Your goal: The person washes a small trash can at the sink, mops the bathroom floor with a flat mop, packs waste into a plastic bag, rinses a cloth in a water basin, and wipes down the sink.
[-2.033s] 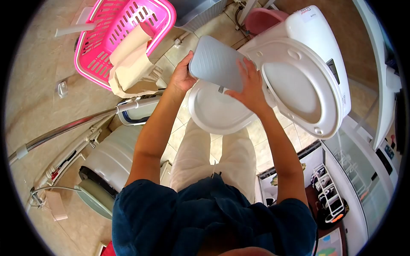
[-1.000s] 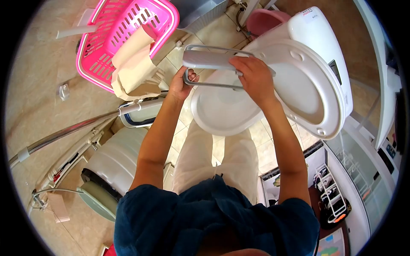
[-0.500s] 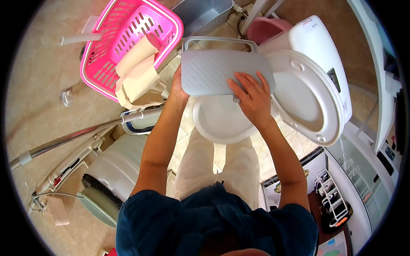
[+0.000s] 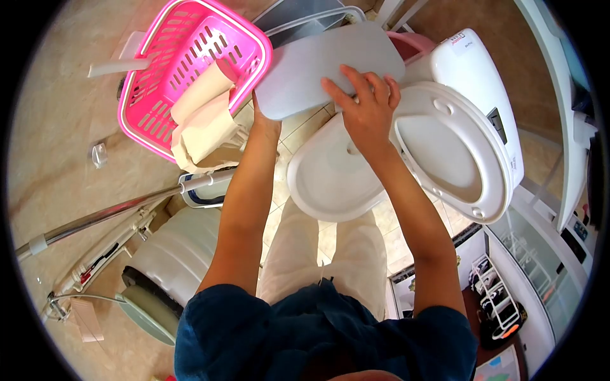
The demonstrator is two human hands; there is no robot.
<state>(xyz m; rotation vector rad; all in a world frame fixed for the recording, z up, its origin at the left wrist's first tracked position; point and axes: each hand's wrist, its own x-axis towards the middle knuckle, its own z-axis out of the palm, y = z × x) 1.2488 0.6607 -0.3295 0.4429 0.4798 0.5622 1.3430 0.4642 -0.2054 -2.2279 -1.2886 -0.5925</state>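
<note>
Basket (image 4: 194, 47) first, pink and slotted, brown paper (image 4: 206, 120) over its rim! Next, the left hand (image 4: 265, 122), at the grey panel's (image 4: 305, 70) lower left corner, fingers hidden behind it, so its grip can't be told. Panel's up, tilted, between basket and tank (image 4: 473, 70), beyond the toilet bowl (image 4: 330, 181). Right hand (image 4: 368, 111), apart from the left, spreads its fingers over the near edge.

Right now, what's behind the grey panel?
Beyond the grey panel, parts of a grey bin and a pink basin show. The left hand is partly behind its lower-left corner, fingers mostly hidden. Anything else there is covered.
</note>
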